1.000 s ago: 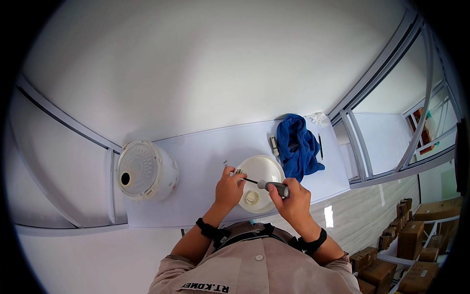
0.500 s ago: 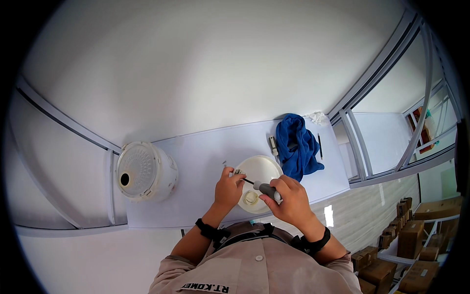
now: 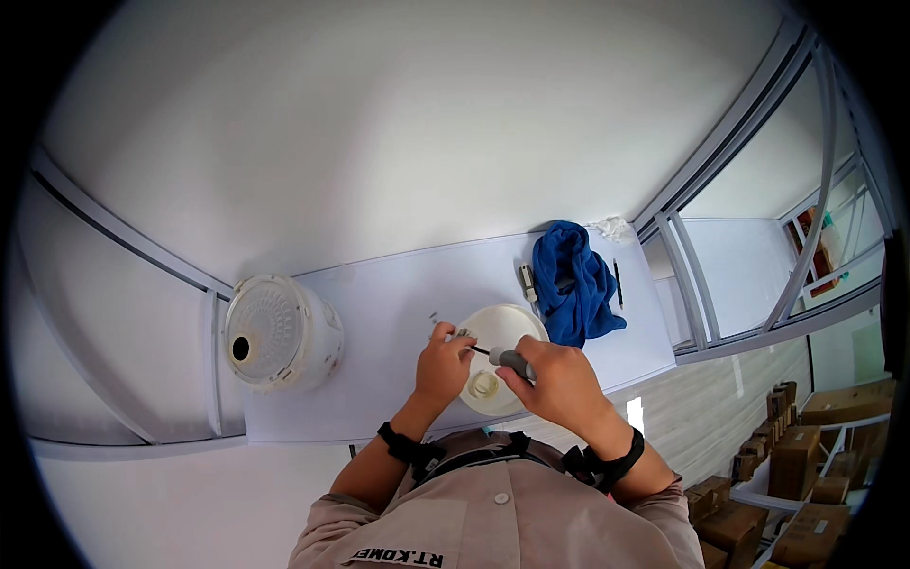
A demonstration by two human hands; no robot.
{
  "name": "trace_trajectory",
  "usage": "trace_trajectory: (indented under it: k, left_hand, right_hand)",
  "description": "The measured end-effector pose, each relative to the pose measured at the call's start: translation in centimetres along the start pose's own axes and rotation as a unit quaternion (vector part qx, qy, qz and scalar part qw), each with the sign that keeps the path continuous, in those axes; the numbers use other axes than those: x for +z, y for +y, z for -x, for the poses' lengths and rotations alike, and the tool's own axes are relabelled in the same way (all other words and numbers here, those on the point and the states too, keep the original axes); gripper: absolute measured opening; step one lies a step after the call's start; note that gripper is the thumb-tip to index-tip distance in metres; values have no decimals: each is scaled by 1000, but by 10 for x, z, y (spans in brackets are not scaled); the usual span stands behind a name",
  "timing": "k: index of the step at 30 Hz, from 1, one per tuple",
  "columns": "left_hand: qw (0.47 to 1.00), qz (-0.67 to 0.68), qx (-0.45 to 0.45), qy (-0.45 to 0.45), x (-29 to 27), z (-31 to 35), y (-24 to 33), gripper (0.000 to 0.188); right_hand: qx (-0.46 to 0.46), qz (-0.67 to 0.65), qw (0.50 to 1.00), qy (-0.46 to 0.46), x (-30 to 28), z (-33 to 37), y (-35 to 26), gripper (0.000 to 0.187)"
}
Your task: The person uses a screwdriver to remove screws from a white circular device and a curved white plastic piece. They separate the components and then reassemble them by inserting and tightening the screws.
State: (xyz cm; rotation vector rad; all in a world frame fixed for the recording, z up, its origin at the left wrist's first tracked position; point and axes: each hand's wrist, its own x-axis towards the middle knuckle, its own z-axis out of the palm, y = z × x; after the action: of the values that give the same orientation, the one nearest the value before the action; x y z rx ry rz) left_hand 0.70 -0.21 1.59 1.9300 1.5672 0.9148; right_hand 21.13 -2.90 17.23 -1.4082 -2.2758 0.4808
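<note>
My left hand (image 3: 442, 368) is closed in a pinch around a small metallic part (image 3: 463, 333), too small to make out. My right hand (image 3: 561, 383) grips the grey handle of a screwdriver (image 3: 513, 360). Its dark shaft points left, with the tip at the small part between my left fingers. Both hands are over a round white plate (image 3: 507, 325) on the white table. Near the plate's front edge sits a small, pale yellowish round dish (image 3: 483, 384), whose contents I cannot make out.
A white lidded bucket (image 3: 284, 332) stands at the table's left end. Right of the plate lie a crumpled blue cloth (image 3: 573, 284), a grey-handled tool (image 3: 528, 280) and a black pen (image 3: 619, 284). White tissue (image 3: 611, 228) lies behind them. Small bits (image 3: 433, 317) lie left of the plate.
My right hand has shifted slightly left and turned on the screwdriver, covering the handle's end. My left hand stays almost in place.
</note>
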Motion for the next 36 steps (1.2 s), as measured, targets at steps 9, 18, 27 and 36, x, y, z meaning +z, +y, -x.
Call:
trace_trajectory:
  k: [9, 18, 27, 36]
  left_hand:
    - [999, 19, -39, -7, -3, 2, -4, 17]
    - [998, -44, 43, 3, -4, 1, -13, 17]
    - [999, 7, -45, -18, -6, 9, -3, 20]
    - [997, 25, -77, -15, -8, 10, -5, 32]
  right_hand:
    - [-107, 11, 993, -48, -14, 3, 4, 28]
    - [-53, -24, 998, 12, -6, 3, -5, 29]
    - [-8, -51, 957, 286, 39, 6, 11, 52]
    - [-87, -251, 953, 146, 41, 11, 12, 63]
